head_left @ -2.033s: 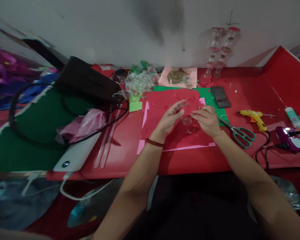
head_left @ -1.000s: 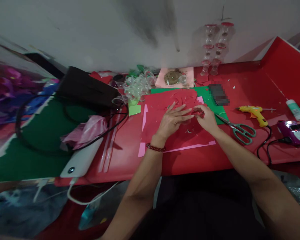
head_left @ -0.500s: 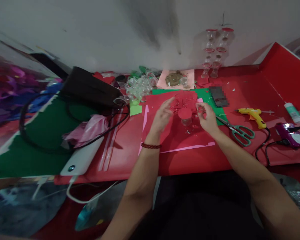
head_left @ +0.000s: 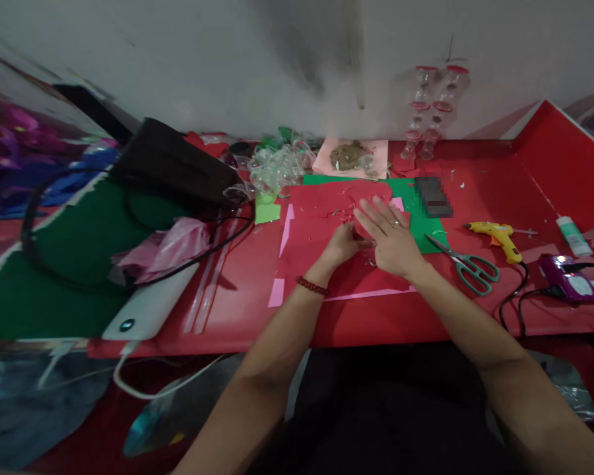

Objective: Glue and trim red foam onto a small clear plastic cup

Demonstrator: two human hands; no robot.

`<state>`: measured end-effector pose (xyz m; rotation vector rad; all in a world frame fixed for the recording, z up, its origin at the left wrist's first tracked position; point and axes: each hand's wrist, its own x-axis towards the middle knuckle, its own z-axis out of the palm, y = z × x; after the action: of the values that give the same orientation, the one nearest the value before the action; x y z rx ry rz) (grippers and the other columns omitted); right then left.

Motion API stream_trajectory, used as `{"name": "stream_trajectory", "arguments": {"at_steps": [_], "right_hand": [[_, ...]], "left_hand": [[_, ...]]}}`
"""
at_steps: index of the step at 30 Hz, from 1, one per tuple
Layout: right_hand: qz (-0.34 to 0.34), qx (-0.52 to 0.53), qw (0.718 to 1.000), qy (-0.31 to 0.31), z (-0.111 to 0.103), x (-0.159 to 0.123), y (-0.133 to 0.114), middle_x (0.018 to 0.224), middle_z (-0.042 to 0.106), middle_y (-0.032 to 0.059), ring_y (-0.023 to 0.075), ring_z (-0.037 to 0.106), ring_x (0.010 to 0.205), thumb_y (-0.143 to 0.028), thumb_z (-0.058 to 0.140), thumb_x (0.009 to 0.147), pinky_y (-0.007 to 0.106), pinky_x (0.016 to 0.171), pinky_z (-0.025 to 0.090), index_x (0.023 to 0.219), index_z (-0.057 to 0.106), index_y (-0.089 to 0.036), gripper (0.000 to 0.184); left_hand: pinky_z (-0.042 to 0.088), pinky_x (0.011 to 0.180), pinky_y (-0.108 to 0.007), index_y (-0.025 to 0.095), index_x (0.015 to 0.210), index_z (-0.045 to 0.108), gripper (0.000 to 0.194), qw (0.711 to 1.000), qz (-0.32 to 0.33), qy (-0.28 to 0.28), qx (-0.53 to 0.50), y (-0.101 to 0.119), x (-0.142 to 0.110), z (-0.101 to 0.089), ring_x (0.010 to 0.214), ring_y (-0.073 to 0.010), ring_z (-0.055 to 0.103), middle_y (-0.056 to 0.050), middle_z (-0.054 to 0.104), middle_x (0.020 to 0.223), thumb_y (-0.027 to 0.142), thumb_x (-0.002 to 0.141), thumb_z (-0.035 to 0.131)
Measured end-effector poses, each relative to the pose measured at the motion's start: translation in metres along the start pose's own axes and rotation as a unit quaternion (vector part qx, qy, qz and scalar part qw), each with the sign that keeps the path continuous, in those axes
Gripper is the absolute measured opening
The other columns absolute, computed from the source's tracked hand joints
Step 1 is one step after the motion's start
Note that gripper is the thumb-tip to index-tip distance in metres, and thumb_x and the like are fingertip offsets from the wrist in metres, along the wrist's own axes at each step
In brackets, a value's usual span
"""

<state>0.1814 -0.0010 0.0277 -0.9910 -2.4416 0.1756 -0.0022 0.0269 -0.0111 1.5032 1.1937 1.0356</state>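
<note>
Over the red paper (head_left: 307, 244), which lies on the counter (head_left: 356, 330) beneath both hands, the left hand (head_left: 344, 245) curls its partly hidden fingers, and I cannot tell whether they grip anything. The right hand (head_left: 393, 244) is flat, its straight fingers slightly spread near the left fingertips, hiding what is between. Small scraps (head_left: 347, 214) lie on the red paper just beyond the left hand. Right of the right hand, scissors (head_left: 459, 258) point toward the green paper (head_left: 423, 227), and a yellow glue gun (head_left: 497, 234) lies farther out. Beyond the right hand is a dark phone (head_left: 431, 196); beyond the left hand, a heap of clear plastic cups (head_left: 277, 168).
</note>
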Motion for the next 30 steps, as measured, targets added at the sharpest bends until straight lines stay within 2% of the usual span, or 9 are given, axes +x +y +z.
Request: {"name": "stream_trajectory", "arguments": {"at_steps": [6, 12, 15, 17, 19, 21, 22, 26, 30], "right_hand": [[-0.004, 0.006, 1.0, -0.01, 0.005, -0.001, -0.006, 0.172, 0.041, 0.0049, 0.0242, 0.026, 0.165, 0.002, 0.052, 0.08, 0.055, 0.138, 0.017, 0.168, 0.034, -0.025, 0.095], [0.01, 0.037, 0.999, -0.011, 0.003, -0.003, -0.001, 0.173, 0.04, 0.0048, 0.0259, 0.024, 0.166, 0.004, 0.051, 0.073, 0.057, 0.137, 0.018, 0.168, 0.035, -0.025, 0.1], [0.038, 0.061, 0.996, 0.061, -0.005, -0.006, 0.007, 0.171, 0.043, 0.0063, 0.0265, 0.032, 0.162, 0.002, 0.052, 0.075, 0.054, 0.133, 0.03, 0.164, 0.042, -0.025, 0.093], [0.082, 0.078, 0.982, 0.15, -0.012, -0.009, 0.012, 0.155, 0.061, 0.01, 0.028, 0.052, 0.149, -0.005, 0.053, 0.084, 0.051, 0.124, 0.043, 0.153, 0.056, -0.024, 0.072], [0.135, 0.099, 0.963, 0.211, -0.02, -0.012, 0.016, 0.114, 0.08, 0.0098, 0.0281, 0.072, 0.114, -0.019, 0.053, 0.098, 0.047, 0.106, 0.055, 0.125, 0.075, -0.023, 0.035], [0.175, 0.126, 0.947, 0.238, -0.023, -0.013, 0.017, 0.078, 0.077, 0.0054, 0.0249, 0.074, 0.082, -0.037, 0.051, 0.106, 0.043, 0.09, 0.058, 0.094, 0.079, -0.023, 0.033], [0.178, 0.139, 0.942, 0.249, -0.024, -0.013, 0.016, 0.075, 0.076, 0.0047, 0.0239, 0.073, 0.078, -0.045, 0.052, 0.107, 0.041, 0.087, 0.058, 0.088, 0.078, -0.023, 0.038], [0.094, 0.169, 0.947, 0.256, -0.015, -0.008, 0.01, 0.113, 0.081, 0.0064, 0.025, 0.074, 0.107, -0.052, 0.063, 0.101, 0.043, 0.101, 0.056, 0.112, 0.08, -0.028, 0.031], [0.086, 0.214, 0.94, 0.251, -0.005, -0.005, 0.013, 0.106, 0.083, 0.0034, 0.0236, 0.076, 0.102, -0.043, 0.064, 0.102, 0.043, 0.101, 0.057, 0.104, 0.084, -0.032, 0.023]], "left_hand": [[0.061, 0.072, -0.038, 0.017, 0.081, 0.071, 0.024, 1.0, 0.007, -0.01, -0.005, 0.004, 0.0, 0.002, 0.079, -0.0239, 0.069, -0.004, 0.072, 0.076, 0.023, 0.063, 0.085], [0.052, 0.058, -0.029, 0.015, 0.077, 0.069, 0.024, 0.999, -0.019, 0.005, 0.041, 0.01, -0.003, 0.001, 0.064, -0.0178, 0.061, 0.0, 0.064, 0.064, 0.024, 0.062, 0.086], [0.055, 0.063, -0.03, 0.016, 0.08, 0.07, 0.028, 1.0, -0.008, 0.014, 0.012, 0.014, -0.007, 0.003, 0.067, -0.0184, 0.063, -0.001, 0.069, 0.068, 0.031, 0.063, 0.088], [0.057, 0.071, -0.033, 0.016, 0.083, 0.071, 0.032, 0.999, 0.002, 0.025, -0.032, 0.019, -0.009, 0.005, 0.073, -0.0199, 0.067, -0.004, 0.073, 0.077, 0.034, 0.063, 0.089], [0.057, 0.074, -0.034, 0.017, 0.085, 0.069, 0.035, 0.995, 0.006, 0.031, -0.094, 0.024, -0.012, 0.008, 0.075, -0.0198, 0.068, -0.006, 0.075, 0.082, 0.038, 0.065, 0.088], [0.055, 0.071, -0.032, 0.018, 0.081, 0.064, 0.038, 0.99, -0.002, 0.037, -0.136, 0.028, -0.014, 0.009, 0.072, -0.0175, 0.067, -0.004, 0.072, 0.08, 0.045, 0.067, 0.087], [0.054, 0.069, -0.031, 0.018, 0.08, 0.062, 0.039, 0.989, -0.004, 0.04, -0.142, 0.029, -0.015, 0.01, 0.069, -0.0158, 0.064, -0.003, 0.07, 0.077, 0.047, 0.068, 0.087], [0.047, 0.065, -0.026, 0.019, 0.076, 0.06, 0.031, 0.994, 0.04, 0.066, -0.075, 0.029, -0.014, 0.013, 0.067, -0.0118, 0.056, 0.001, 0.062, 0.075, 0.036, 0.069, 0.085], [0.051, 0.072, -0.027, 0.017, 0.085, 0.072, 0.031, 0.997, 0.056, 0.038, -0.037, 0.029, -0.014, 0.015, 0.083, -0.0158, 0.062, -0.005, 0.066, 0.095, 0.034, 0.066, 0.089]]}}
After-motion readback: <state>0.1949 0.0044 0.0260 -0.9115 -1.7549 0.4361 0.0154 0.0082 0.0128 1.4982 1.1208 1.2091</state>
